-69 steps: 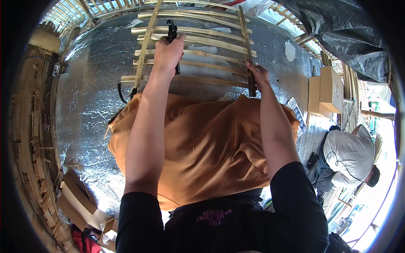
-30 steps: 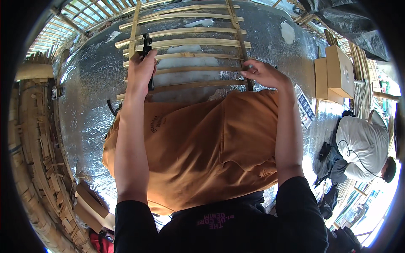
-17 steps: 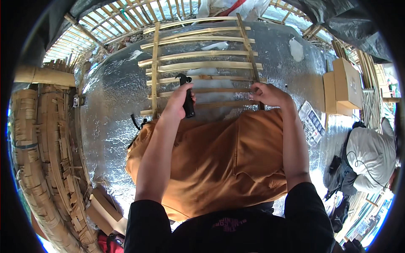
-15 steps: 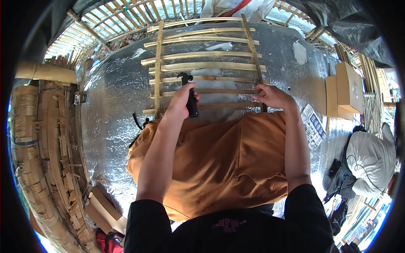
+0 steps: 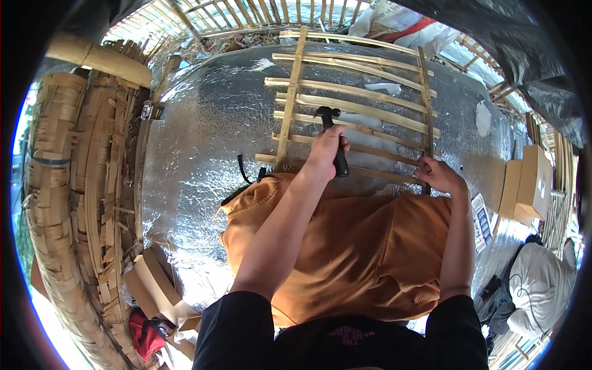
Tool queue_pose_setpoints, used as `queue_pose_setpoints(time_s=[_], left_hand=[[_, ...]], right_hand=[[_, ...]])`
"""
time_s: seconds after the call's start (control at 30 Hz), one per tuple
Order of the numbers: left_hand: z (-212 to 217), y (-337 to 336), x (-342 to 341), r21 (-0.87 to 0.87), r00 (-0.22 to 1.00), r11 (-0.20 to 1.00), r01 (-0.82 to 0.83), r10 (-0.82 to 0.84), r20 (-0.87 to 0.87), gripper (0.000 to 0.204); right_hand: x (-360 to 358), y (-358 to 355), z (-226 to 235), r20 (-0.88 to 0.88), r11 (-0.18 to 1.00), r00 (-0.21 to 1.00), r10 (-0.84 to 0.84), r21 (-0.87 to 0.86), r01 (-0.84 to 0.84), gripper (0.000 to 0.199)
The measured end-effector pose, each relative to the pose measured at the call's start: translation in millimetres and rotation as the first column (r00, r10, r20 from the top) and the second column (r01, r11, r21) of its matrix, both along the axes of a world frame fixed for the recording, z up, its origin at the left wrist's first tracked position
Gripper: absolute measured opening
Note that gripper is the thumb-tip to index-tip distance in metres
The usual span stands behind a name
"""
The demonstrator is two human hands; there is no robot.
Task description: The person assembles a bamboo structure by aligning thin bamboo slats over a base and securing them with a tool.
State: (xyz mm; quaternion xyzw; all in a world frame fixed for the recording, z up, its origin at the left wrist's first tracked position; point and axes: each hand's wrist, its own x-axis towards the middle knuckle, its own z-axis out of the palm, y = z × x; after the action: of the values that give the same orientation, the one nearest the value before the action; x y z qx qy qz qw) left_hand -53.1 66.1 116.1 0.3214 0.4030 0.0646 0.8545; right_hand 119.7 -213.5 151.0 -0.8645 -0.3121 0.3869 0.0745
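A black claw hammer is gripped by its handle in my left hand, head pointing away from me, above the near slats of a ladder-like bamboo rack. This rack lies flat before my knees, with several thin slats crossing two long side rails. At its near right corner, my right hand has thumb and fingers pinched together against the right rail, by the ends of the nearest slats. Whatever sits between those fingertips is too small to make out.
Silvery reflective sheeting covers the surface beneath the rack. Rolled woven bamboo stands along the left. Cardboard boxes sit at right, near a person in a light grey top. An open carton lies lower left.
The whole view has swung left, so the rack and both hands appear farther right. My right fingers have drawn closer together at the rail. The hammer stays in my left hand.
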Motion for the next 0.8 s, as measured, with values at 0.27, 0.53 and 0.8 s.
queue_pose_setpoints(time_s=[0.27,0.53,0.8], left_hand=[[-9,7,6,0.343,0.981,0.936,0.079,-0.011,-0.196,0.036],[-1,2,2,0.415,0.980,0.887,0.201,-0.183,-0.084,0.015],[5,1,8,0.302,0.943,0.895,0.327,-0.332,-0.035,0.034]], right_hand=[[5,-2,-1,-0.001,0.999,0.999,-0.049,-0.008,0.049,0.054],[-48,28,18,0.340,0.976,0.930,0.139,0.114,-0.188,0.056],[-106,135,22,-0.025,0.917,0.970,0.241,0.332,-0.220,0.073]])
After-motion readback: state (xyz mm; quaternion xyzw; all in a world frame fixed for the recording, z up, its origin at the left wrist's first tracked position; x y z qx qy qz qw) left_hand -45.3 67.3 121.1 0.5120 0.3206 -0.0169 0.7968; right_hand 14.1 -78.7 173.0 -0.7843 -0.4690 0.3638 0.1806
